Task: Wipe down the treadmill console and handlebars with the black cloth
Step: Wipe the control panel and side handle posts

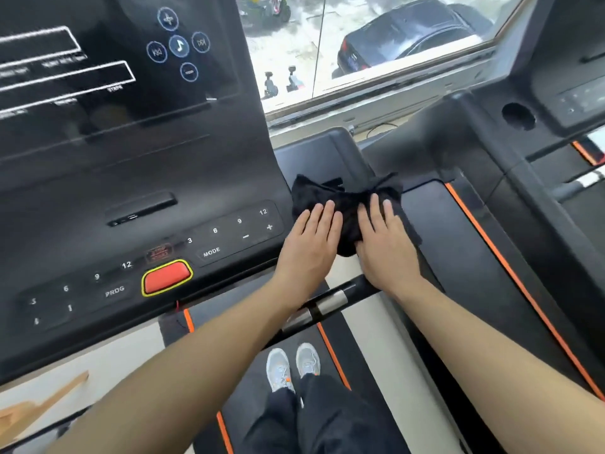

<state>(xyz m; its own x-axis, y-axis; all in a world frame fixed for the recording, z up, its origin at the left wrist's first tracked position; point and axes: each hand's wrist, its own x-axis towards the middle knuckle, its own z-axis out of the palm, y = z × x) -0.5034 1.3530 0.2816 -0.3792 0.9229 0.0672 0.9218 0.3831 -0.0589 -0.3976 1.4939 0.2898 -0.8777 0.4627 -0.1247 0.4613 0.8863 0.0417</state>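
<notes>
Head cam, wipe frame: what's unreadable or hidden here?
- Head view: surface under the black cloth, covered by the cloth, left hand and right hand.
- Head view: display labels on the console, smeared by motion blur.
- Head view: console's left side, cut off by the frame edge.
- Head view: label above the red button, too small and blurred.
- Head view: handlebar grip sensors, partly behind the left forearm.

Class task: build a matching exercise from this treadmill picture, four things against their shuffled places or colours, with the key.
Things:
1 cloth
2 button
3 shoes
4 car

Places or colours:
A on the belt
B beyond the window
C under the left hand and right hand
D red, yellow-rimmed

Pairs: 1-C, 2-D, 3-A, 4-B
</notes>
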